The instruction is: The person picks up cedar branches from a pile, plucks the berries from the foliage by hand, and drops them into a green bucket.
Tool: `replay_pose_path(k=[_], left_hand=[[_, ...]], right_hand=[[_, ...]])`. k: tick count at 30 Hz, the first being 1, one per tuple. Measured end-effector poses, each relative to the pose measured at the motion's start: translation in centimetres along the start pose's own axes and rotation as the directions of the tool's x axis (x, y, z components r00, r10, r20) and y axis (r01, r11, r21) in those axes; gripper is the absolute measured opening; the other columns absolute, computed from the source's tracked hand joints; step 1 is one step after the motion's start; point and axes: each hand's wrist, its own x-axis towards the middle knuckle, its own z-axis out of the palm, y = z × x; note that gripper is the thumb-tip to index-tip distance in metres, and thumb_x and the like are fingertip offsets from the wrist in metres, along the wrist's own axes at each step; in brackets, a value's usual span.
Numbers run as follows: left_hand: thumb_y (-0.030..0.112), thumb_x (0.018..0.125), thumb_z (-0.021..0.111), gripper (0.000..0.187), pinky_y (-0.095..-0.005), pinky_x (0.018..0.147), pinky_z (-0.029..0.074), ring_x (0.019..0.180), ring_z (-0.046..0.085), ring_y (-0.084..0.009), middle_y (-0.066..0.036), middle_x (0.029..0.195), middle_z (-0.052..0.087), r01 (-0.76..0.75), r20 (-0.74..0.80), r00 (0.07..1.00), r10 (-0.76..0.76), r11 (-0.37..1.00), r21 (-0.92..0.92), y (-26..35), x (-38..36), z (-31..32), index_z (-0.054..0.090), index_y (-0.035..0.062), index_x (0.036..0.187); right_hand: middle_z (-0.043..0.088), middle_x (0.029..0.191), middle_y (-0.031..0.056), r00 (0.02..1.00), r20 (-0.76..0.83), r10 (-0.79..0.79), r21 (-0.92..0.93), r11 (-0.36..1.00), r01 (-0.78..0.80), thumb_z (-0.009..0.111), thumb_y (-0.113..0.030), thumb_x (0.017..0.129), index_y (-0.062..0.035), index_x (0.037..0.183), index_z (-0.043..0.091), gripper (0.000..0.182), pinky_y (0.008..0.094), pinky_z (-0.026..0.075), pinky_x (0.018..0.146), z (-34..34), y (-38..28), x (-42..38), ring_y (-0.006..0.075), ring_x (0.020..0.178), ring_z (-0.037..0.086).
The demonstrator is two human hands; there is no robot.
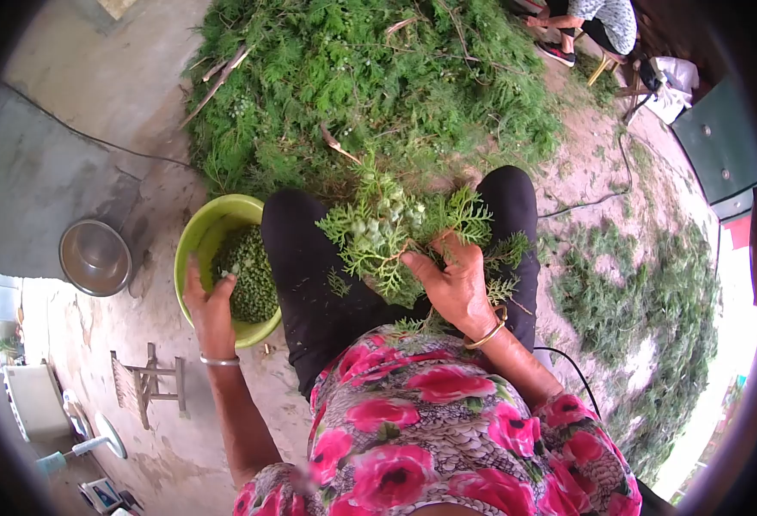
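A green leafy sprig [378, 228] with pale green seed cones lies over my lap, and my right hand [454, 279] pinches its stem between thumb and fingers. My left hand [211, 305] is over the near left part of a yellow-green bucket [191, 245], its thumb and fingers apart. Many small green cones [251, 279] fill the lower part of the bucket, which stands beside my left knee. More loose sprigs rest on my dark trousers around my right hand.
A large heap of green branches [352, 77] lies ahead. Cut greenery [636, 310] covers ground at the right. A metal basin [95, 257] and a small wooden stool [150, 384] stand left. Another person [606, 21] sits at the upper right. Thin cables cross the ground.
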Motion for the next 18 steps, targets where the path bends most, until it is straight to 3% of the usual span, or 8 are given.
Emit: replay_pose_path(k=[2,3,4,6,9,12,14,18], left_hand=[[0.000,0.080,0.061,0.043,-0.0273,0.079,0.049,0.096,0.059,-0.0211,-0.017,0.106,0.060,-0.228,-0.046,0.905,0.423,0.574,0.786,0.5,0.5,-0.1,0.050,-0.0048,0.122],[0.000,0.080,0.061,0.043,-0.0273,0.079,0.049,0.096,0.059,-0.0211,-0.017,0.106,0.060,-0.229,-0.048,0.903,0.427,0.572,0.787,2.1,-0.1,0.5,0.050,-0.0048,0.122],[0.004,0.081,0.062,0.042,-0.0272,0.078,0.049,0.095,0.059,-0.0205,-0.017,0.108,0.060,-0.121,-0.046,0.985,0.168,0.849,0.514,3.8,-1.0,1.2,0.050,-0.0053,0.121],[0.010,0.083,0.063,0.040,-0.0260,0.075,0.049,0.090,0.060,-0.0191,-0.015,0.108,0.060,0.158,0.228,0.962,-0.151,0.987,-0.012,6.2,-3.3,3.6,0.052,-0.0063,0.118],[0.014,0.087,0.059,0.035,-0.0262,0.077,0.047,0.087,0.057,-0.0154,-0.011,0.102,0.059,0.336,0.540,0.830,-0.141,0.899,-0.281,6.4,-8.4,7.5,0.054,-0.0061,0.115],[0.013,0.089,0.057,0.031,-0.0278,0.084,0.043,0.092,0.052,-0.0136,-0.007,0.101,0.057,0.424,0.499,0.842,-0.207,0.825,-0.374,4.9,-11.2,11.0,0.054,-0.0043,0.115],[0.012,0.090,0.053,0.020,-0.0348,0.090,0.041,0.099,0.052,-0.0152,-0.005,0.097,0.056,0.684,0.644,0.716,-0.270,0.456,-0.569,6.4,-10.1,12.5,0.054,0.0020,0.108],[0.006,0.086,0.060,0.009,-0.0289,0.081,0.042,0.087,0.053,-0.0112,0.002,0.087,0.056,0.698,0.660,0.712,-0.240,0.345,-0.628,7.0,-8.3,14.1,0.061,0.0068,0.095]], right_hand=[[0.061,0.073,0.0147,0.996,-0.014,-0.090,-0.079,0.993,0.088,0.072,-0.009,0.076,0.0018,0.093,0.060,0.023,0.0310,0.043,0.054,0.2,-0.3,-0.1,0.0194,0.057,0.053],[0.061,0.073,0.0147,0.996,-0.015,-0.093,-0.075,0.993,0.092,0.072,-0.009,0.076,0.0018,0.093,0.060,0.023,0.0310,0.043,0.054,0.7,0.2,-0.2,0.0194,0.057,0.053],[0.061,0.073,0.0152,0.988,-0.040,-0.149,-0.065,0.987,0.146,0.072,-0.008,0.076,0.0018,0.094,0.061,0.023,0.0311,0.044,0.055,1.3,0.9,-0.4,0.0218,0.057,0.054],[0.062,0.075,0.0166,0.993,-0.033,-0.111,-0.074,0.991,0.108,0.072,-0.005,0.074,0.0025,0.090,0.061,0.020,0.0320,0.046,0.057,1.6,0.6,-0.9,0.0279,0.062,0.059],[0.057,0.076,0.0200,0.984,-0.074,-0.161,-0.023,0.987,0.159,0.070,-0.003,0.071,0.0015,0.084,0.057,0.019,0.0401,0.043,0.056,2.4,0.5,-1.0,0.0415,0.069,0.055],[0.056,0.080,0.0168,0.960,-0.022,-0.277,-0.246,0.933,0.264,0.068,-0.004,0.067,-0.0012,0.089,0.058,0.024,0.0405,0.045,0.058,3.1,1.8,-1.4,0.0380,0.067,0.056],[0.054,0.087,0.0143,0.953,0.098,-0.285,-0.493,0.818,0.296,0.063,-0.008,0.062,-0.0019,0.101,0.057,0.040,0.0414,0.046,0.066,3.3,2.3,-1.9,0.0334,0.070,0.055],[0.050,0.096,0.0205,0.916,0.326,-0.234,-0.575,0.720,0.389,0.059,-0.013,0.067,0.0024,0.116,0.052,0.052,0.0474,0.040,0.079,2.3,0.6,-1.6,0.0342,0.084,0.052]])
